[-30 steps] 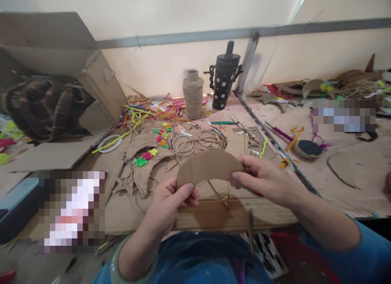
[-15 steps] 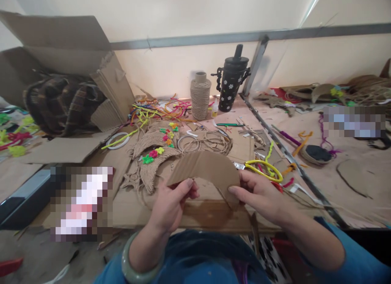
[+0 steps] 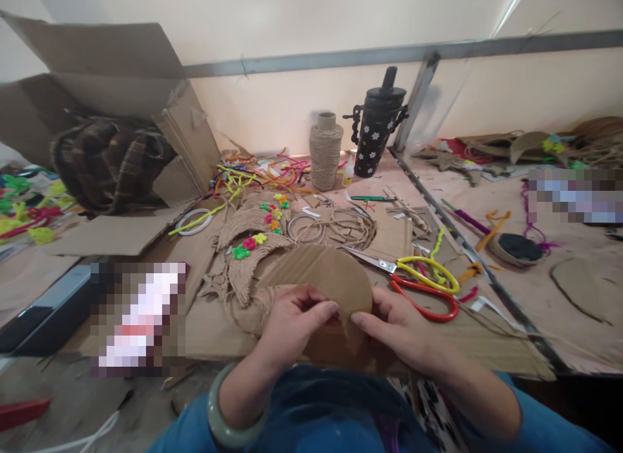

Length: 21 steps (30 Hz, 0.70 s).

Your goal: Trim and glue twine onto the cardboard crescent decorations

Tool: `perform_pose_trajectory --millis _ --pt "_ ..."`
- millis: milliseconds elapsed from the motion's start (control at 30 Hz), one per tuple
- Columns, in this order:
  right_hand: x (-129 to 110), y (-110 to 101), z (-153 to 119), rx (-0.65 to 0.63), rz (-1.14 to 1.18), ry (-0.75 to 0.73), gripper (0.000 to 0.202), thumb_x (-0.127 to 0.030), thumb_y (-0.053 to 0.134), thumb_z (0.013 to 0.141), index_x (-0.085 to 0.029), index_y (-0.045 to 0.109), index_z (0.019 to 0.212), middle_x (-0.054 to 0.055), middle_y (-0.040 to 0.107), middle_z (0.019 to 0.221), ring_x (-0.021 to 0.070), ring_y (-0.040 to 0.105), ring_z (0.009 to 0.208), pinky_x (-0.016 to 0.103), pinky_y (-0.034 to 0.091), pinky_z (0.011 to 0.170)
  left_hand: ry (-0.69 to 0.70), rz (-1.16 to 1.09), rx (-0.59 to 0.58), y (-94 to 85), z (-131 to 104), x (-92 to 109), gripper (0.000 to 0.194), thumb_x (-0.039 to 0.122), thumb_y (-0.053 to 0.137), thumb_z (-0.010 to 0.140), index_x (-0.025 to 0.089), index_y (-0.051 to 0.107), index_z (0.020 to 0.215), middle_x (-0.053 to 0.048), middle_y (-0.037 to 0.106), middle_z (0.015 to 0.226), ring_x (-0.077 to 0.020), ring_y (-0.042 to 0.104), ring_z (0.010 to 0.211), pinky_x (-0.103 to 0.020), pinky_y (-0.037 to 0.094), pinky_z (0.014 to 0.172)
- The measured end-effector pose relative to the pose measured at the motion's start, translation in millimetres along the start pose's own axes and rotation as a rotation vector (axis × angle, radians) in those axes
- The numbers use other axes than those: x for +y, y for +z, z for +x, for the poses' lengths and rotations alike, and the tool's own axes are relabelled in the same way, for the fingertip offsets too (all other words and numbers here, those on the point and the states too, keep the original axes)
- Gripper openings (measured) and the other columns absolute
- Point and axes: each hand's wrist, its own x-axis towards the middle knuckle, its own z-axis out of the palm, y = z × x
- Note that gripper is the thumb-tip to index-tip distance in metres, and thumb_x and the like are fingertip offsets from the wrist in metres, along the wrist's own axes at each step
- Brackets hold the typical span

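Observation:
Between my hands is a curved, crescent-like piece of cardboard [image 3: 335, 271], plain brown with faint ridges. My left hand [image 3: 296, 326] pinches its inner edge near the middle, with the thumb on top. At the right end, my right hand [image 3: 396, 326] grips the piece between thumb and fingers. Just beyond lie scissors [image 3: 389, 266] with one yellow and one red handle, touched by neither hand. Twine-covered crescents [image 3: 253, 235] with bright pipe-cleaner flowers rest on the table at the left, beside a twine star [image 3: 217, 283].
A twine spool [image 3: 326, 154] and a black flowered tumbler [image 3: 377, 128] stand at the back. Pipe cleaners [image 3: 263, 171] are heaped beside an open cardboard box [image 3: 189, 141]. A metal strip [image 3: 452, 232] divides the tabletop. A dark case [image 3: 43, 310] sits at the left edge.
My left hand has slid right along the inner edge, closer to my right hand. The cardboard has shifted and turned slightly, and more of the scissors shows.

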Motion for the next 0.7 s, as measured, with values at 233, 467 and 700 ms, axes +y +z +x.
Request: perform_pose_trajectory --millis 233,467,700 --pt "-2.5 -5.2 -3.0 0.025 -0.122 -0.052 0.026 -0.037 0.054 0.083 -0.016 0.065 0.092 0.008 0.072 0.09 0.0229 0.066 0.082 0.034 0.055 0.071 0.091 -0.008 0.05 -4.5 -1.6 1.4 0.027 0.04 0.076 0.07 0.017 0.075 0.056 -0.006 0.073 0.055 -0.0153 0.065 0.054 -0.024 0.05 0.058" --pt "-4.9 6.9 -4.1 -0.031 -0.344 -0.127 0.022 -0.035 0.049 0.088 -0.019 0.064 0.087 0.004 0.07 0.079 0.0177 0.065 0.071 0.027 0.052 0.061 -0.019 -0.052 0.11 -0.1 -5.3 -6.4 0.025 0.038 0.084 0.061 0.014 0.076 0.06 -0.007 0.075 0.062 -0.0198 0.068 0.064 -0.028 0.053 0.066" --pt "18.2 -63.0 -5.9 0.247 -0.811 -0.085 0.026 -0.036 0.047 0.089 -0.019 0.067 0.09 0.016 0.069 0.1 0.0336 0.061 0.096 0.05 0.044 0.086 -0.067 -0.364 0.125 5.8 -4.4 -3.9 0.018 0.028 0.083 0.058 0.016 0.076 0.069 -0.005 0.078 0.077 -0.0246 0.072 0.086 -0.033 0.056 0.082"
